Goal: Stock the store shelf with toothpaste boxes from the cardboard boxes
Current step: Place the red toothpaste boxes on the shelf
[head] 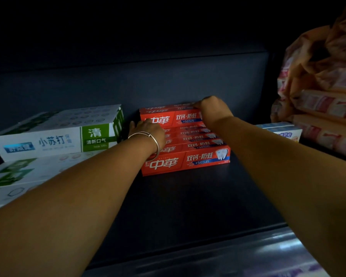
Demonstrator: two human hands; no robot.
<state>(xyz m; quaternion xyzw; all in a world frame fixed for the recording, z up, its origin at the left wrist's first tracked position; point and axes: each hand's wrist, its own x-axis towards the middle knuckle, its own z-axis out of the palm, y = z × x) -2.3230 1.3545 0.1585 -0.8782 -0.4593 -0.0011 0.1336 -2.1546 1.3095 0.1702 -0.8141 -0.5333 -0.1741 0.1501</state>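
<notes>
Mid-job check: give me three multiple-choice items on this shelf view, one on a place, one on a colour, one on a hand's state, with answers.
1. Where do the white-and-green boxes lie relative to the red boxes?
A. to their left
B. on top of them
C. behind them

2. What colour are the boxes that both hands touch?
A. blue
B. red
C. yellow

3. What is the right hand doing?
A. hanging idle off the shelf
B. holding a bag
C. gripping the raised rear red box

Answers: 1 A, the white-and-green boxes sit at the shelf's left side. 2 B, the stack under the left hand and right hand is red. 3 C, its fingers curl over that box's far top edge.
</notes>
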